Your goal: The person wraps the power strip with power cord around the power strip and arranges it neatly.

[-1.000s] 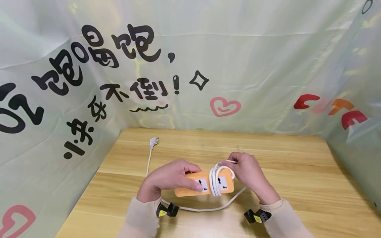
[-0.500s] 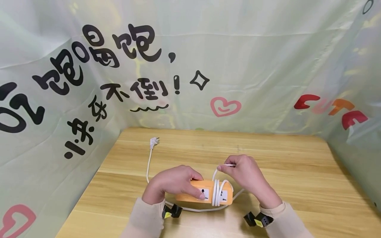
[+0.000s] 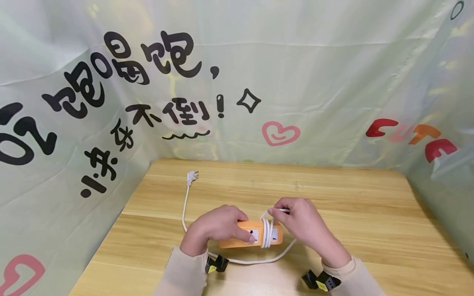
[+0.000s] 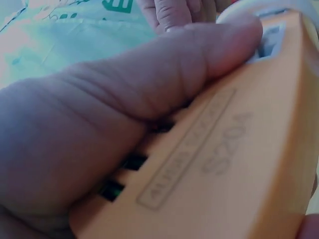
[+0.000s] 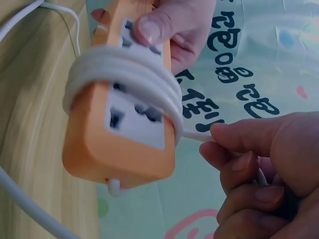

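Observation:
My left hand (image 3: 222,224) grips an orange power strip (image 3: 240,242) by its left part, thumb lying across the white socket face. In the left wrist view the strip (image 4: 219,164) shows printed lettering and several dark USB slots beside the thumb. Several turns of white cord (image 5: 124,74) are wound round the strip's other end, over its socket panel. Beyond that end, my right hand (image 3: 300,218) pinches the cord between thumb and fingers. The right wrist view has the cord running taut from the strip to the right hand (image 5: 264,174), with its fingers curled.
A white plug (image 3: 191,177) lies at the back left of the wooden table (image 3: 352,205), its cord running toward the left wrist. A loose loop of cord (image 3: 255,262) sags in front of the strip. Printed fabric (image 3: 326,82) encloses the table's back and sides.
The strip first dropped lower, then rose slightly and turned. My right hand came down and left toward it, still pinching the cord. The plug stayed put.

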`<state>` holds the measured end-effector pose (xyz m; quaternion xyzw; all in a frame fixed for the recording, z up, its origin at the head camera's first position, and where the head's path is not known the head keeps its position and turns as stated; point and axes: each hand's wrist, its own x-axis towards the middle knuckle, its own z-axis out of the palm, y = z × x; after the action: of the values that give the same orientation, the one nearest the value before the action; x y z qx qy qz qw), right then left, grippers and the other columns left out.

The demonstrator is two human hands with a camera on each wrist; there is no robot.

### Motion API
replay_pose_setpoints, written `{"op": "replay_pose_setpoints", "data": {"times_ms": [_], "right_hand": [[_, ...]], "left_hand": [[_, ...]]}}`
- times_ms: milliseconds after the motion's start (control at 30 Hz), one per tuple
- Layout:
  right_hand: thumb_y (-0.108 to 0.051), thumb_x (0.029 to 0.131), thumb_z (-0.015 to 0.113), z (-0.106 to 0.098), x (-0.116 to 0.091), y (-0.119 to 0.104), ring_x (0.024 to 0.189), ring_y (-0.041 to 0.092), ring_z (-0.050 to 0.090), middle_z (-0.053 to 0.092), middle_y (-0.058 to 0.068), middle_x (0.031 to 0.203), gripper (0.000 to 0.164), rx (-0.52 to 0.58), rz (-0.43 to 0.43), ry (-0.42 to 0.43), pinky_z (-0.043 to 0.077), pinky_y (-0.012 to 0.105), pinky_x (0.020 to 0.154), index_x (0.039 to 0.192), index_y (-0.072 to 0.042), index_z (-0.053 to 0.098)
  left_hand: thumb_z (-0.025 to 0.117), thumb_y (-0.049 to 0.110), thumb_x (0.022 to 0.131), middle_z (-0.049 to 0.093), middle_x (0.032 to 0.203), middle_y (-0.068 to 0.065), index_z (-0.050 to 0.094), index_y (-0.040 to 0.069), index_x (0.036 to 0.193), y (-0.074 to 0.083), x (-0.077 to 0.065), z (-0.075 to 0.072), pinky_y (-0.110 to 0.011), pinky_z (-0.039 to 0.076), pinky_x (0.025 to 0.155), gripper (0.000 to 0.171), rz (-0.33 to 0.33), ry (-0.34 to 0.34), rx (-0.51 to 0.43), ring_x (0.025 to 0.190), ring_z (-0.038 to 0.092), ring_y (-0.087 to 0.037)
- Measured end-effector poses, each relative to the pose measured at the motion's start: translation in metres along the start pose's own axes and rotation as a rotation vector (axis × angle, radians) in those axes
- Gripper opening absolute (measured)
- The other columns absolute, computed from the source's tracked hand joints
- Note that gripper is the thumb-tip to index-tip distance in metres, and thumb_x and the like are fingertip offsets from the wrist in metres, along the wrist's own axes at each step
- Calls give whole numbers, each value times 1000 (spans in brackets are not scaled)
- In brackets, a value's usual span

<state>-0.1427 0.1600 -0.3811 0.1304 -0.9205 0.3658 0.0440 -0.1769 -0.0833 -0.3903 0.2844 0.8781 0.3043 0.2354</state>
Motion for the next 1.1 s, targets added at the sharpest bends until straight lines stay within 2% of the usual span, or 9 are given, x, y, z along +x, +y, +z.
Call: {"op": "replay_pose_setpoints", "data": {"times_ms": [133, 333, 433, 567, 800, 967, 1100], "right_hand": [[-20, 99, 74, 4, 0, 0, 58, 6, 49, 66, -10, 72, 13, 13, -27, 14, 43, 25, 56, 88, -19, 80], [-15, 102, 70, 10, -1, 0, 54, 1, 44, 55, -14, 65, 14, 20, -113, 49, 41, 24, 50, 92, -16, 80], [-13, 102, 69, 13, -2, -1, 55, 0, 45, 57, -13, 68, 14, 8, -161, 69, 42, 24, 50, 92, -15, 80], [-12, 100, 71, 16, -3, -2, 56, -2, 45, 61, -12, 71, 11, -17, -190, 76, 41, 22, 51, 92, -15, 79], [-20, 100, 74, 19, -4, -5, 53, -2, 37, 49, -16, 64, 16, 8, -178, 65, 36, 22, 48, 85, -18, 74], [-17, 105, 66, 19, -5, -5, 54, -3, 35, 42, -15, 64, 14, 29, -221, 65, 36, 22, 49, 95, -15, 76], [-10, 107, 60, 17, -7, -7, 57, -4, 39, 55, -14, 72, 18, 67, -243, 32, 39, 22, 51, 112, -10, 77]], "left_hand": [[84, 38, 86, 48, 60, 10, 61, 20, 69, 1, 0, 0, -23, 36, 54, 33, -52, 47, -13, 54, 41, -7], [84, 38, 85, 57, 64, 8, 69, 19, 75, 4, -1, -1, -25, 40, 55, 26, -120, 110, -39, 57, 48, -10], [84, 38, 85, 60, 65, 8, 70, 19, 75, 5, -1, 0, -27, 43, 56, 25, -147, 141, -45, 57, 51, -10], [84, 39, 85, 60, 65, 7, 70, 20, 75, 5, -1, 0, -27, 43, 56, 26, -164, 169, -35, 58, 52, -10], [82, 41, 87, 61, 69, 4, 70, 19, 80, 3, 0, -3, -29, 45, 57, 27, -169, 238, -44, 60, 55, -12], [79, 45, 88, 65, 73, 3, 72, 18, 85, 1, 0, -7, -32, 48, 60, 28, -170, 304, -71, 63, 58, -15], [77, 46, 90, 65, 73, 3, 73, 18, 87, -1, 0, -11, -32, 48, 61, 29, -173, 357, -96, 64, 57, -14]]}}
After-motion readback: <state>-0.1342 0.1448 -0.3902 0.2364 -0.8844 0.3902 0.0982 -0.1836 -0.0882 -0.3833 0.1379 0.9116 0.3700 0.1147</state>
